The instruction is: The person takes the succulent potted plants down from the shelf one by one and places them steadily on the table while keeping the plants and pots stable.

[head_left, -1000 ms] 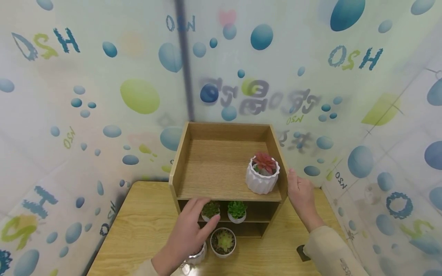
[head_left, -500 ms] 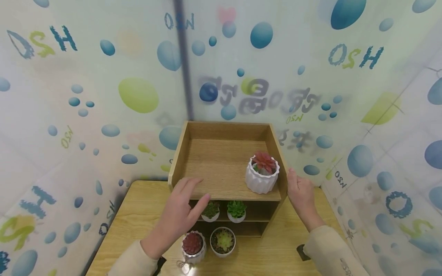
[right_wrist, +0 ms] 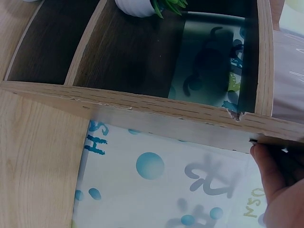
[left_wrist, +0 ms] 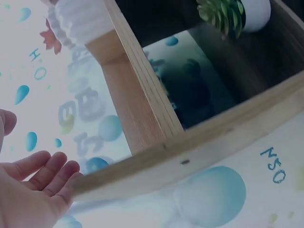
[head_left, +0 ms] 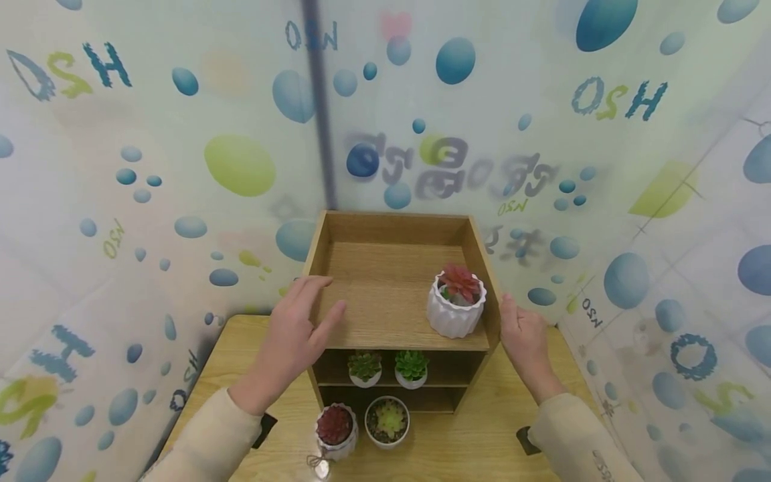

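The wooden shelf unit [head_left: 385, 294] stands on the table, its back to the wall. Over its left side panel, my left hand [head_left: 298, 325] has thumb and fingers spread apart, holding nothing; in the left wrist view its fingertips [left_wrist: 71, 166] are right at the panel's edge. My right hand [head_left: 525, 335] presses against the outer face of the right panel, fingers curled; the right wrist view shows a fingertip [right_wrist: 259, 154] touching that face. On the top board sits a white fluted pot [head_left: 453, 318] with a red succulent [head_left: 460, 283], near the right panel.
Two small potted green succulents, the left plant [head_left: 364, 366] and the right plant [head_left: 411, 365], stand in the middle compartment. Before the unit, a dark red succulent [head_left: 334, 426] and a yellow-green succulent [head_left: 389, 420] stand in white pots on the table [head_left: 458, 455]. Patterned walls enclose the table.
My left hand has moved up and left, from in front of the middle compartment to the left side panel, uncovering the dark red succulent. My right hand stays in place.
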Demonstrator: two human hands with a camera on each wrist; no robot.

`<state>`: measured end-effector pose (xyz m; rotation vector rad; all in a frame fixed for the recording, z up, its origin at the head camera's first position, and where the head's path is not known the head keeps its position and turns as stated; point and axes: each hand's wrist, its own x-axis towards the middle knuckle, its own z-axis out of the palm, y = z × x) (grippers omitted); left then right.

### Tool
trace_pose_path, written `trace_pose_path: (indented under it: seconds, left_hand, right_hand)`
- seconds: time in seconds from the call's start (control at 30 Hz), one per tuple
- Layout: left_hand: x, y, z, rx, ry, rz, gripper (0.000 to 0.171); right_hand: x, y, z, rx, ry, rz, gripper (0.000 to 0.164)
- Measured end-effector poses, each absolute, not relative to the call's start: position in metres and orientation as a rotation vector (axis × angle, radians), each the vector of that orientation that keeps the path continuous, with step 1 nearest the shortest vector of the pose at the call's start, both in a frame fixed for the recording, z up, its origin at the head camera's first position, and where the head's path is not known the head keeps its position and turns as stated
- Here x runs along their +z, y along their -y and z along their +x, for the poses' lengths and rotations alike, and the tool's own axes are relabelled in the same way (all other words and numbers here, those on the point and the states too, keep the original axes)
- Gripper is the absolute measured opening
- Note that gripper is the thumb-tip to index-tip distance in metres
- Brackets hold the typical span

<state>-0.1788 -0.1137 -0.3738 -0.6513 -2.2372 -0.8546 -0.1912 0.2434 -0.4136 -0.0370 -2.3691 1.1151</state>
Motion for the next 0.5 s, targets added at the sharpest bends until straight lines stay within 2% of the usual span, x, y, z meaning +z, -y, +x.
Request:
trace_pose_path:
  seconds: [0.5]
  left_hand:
    - [-0.371, 0.136, -0.199, -1.001, 2.336, -0.444, 0.036]
  right_hand:
    - [-0.416, -0.244, -0.193, 1.099, 2.365, -0.015, 0.062]
